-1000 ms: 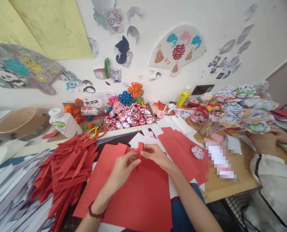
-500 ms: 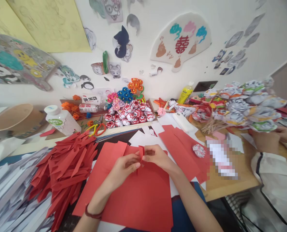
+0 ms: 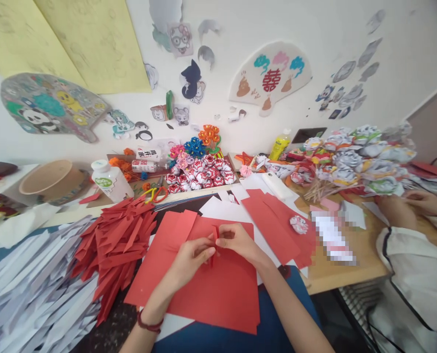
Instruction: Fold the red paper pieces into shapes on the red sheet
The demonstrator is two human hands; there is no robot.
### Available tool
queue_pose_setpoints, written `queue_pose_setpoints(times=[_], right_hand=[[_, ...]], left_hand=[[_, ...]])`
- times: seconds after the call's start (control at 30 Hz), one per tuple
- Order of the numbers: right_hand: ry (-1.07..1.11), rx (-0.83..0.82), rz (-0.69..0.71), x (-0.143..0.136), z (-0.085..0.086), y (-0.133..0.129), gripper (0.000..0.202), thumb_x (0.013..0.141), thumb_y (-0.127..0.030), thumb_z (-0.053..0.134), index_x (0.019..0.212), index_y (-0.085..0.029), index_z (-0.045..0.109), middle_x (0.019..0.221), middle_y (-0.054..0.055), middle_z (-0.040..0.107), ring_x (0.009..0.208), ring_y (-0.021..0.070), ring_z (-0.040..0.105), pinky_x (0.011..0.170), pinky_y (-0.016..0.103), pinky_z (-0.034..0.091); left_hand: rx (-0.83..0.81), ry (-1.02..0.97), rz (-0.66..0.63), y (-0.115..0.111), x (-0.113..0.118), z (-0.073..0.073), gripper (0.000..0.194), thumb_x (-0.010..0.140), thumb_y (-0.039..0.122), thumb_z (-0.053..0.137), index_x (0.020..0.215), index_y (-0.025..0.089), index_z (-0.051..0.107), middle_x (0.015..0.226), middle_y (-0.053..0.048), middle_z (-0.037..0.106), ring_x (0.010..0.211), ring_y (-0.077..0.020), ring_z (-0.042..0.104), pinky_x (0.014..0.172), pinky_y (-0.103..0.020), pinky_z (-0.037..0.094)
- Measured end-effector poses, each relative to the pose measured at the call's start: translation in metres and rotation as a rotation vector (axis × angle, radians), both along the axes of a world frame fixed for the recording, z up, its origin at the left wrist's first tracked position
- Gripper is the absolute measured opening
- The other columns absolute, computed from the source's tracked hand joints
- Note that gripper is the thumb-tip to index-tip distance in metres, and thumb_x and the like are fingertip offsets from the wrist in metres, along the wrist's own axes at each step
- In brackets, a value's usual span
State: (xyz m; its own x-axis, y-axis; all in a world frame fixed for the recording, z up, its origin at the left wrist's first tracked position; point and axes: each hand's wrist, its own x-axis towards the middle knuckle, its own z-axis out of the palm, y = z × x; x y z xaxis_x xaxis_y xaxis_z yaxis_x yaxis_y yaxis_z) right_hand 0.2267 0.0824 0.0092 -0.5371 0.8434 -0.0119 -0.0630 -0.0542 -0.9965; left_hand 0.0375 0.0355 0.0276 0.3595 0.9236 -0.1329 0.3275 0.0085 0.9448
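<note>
A narrow red paper strip (image 3: 215, 232) is pinched in the grip of both left hand (image 3: 189, 259) and right hand (image 3: 238, 242) above the red sheets (image 3: 218, 299), and, for what looks like folding, its edges are best aligned before any crease is pressed firm.

Soft, fairly bright indoor light spreads evenly over the smooth white wall (image 3: 277, 19), which dims to grey in the upper right corner. Shadows are faint beneath the flat red paper sheets (image 3: 218, 299), while the space under the light brown wooden table (image 3: 365, 250) sinks into darkness. The thin folded red paper strip (image 3: 215, 234) looks slightly soft, red against red. Wide-angle distortion stretches the pale folded paper strips (image 3: 30, 284) at left (blocky pixels mask one patch at right).
</note>
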Motion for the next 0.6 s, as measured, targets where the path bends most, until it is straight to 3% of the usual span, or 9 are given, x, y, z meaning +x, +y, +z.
queue_pose_setpoints(times=[0.13,0.23,0.43,0.6], right_hand=[[0.022,-0.011,-0.011,0.003,0.006,-0.014,0.042,0.078,-0.052,0.071,0.096,-0.014,0.071,0.085,0.006,0.068,0.074,0.0177,0.062,0.070,0.029,0.048],[-0.014,0.002,-0.052,0.005,0.012,-0.024,0.040,0.083,-0.054,0.064,0.089,-0.015,0.070,0.079,0.003,0.065,0.071,0.0167,0.059,0.069,0.028,0.046],[-0.152,0.047,-0.105,0.002,0.007,-0.035,0.033,0.089,-0.043,0.057,0.073,-0.016,0.065,0.068,0.002,0.062,0.064,0.0169,0.058,0.061,0.028,0.046],[-0.321,0.044,-0.115,-0.003,0.000,-0.040,0.024,0.086,-0.031,0.056,0.067,-0.017,0.060,0.059,0.002,0.061,0.056,0.0183,0.061,0.054,0.028,0.045]], left_hand=[[0.160,0.201,0.099,-0.012,0.004,0.003,0.041,0.095,0.043,0.038,0.070,0.016,0.055,0.059,0.003,0.048,0.056,-0.0107,0.041,0.055,-0.023,0.029],[0.235,0.326,0.192,-0.020,0.009,0.002,0.039,0.095,0.040,0.037,0.065,0.018,0.050,0.055,0.004,0.043,0.052,-0.0107,0.039,0.053,-0.024,0.025],[0.294,0.469,0.307,-0.022,0.015,-0.004,0.030,0.093,0.037,0.041,0.075,0.019,0.057,0.063,-0.001,0.062,0.055,-0.0146,0.054,0.055,-0.024,0.029],[0.269,0.518,0.390,-0.021,0.016,-0.012,0.032,0.093,0.038,0.042,0.075,0.020,0.061,0.062,-0.001,0.065,0.054,-0.0148,0.056,0.054,-0.024,0.029]])
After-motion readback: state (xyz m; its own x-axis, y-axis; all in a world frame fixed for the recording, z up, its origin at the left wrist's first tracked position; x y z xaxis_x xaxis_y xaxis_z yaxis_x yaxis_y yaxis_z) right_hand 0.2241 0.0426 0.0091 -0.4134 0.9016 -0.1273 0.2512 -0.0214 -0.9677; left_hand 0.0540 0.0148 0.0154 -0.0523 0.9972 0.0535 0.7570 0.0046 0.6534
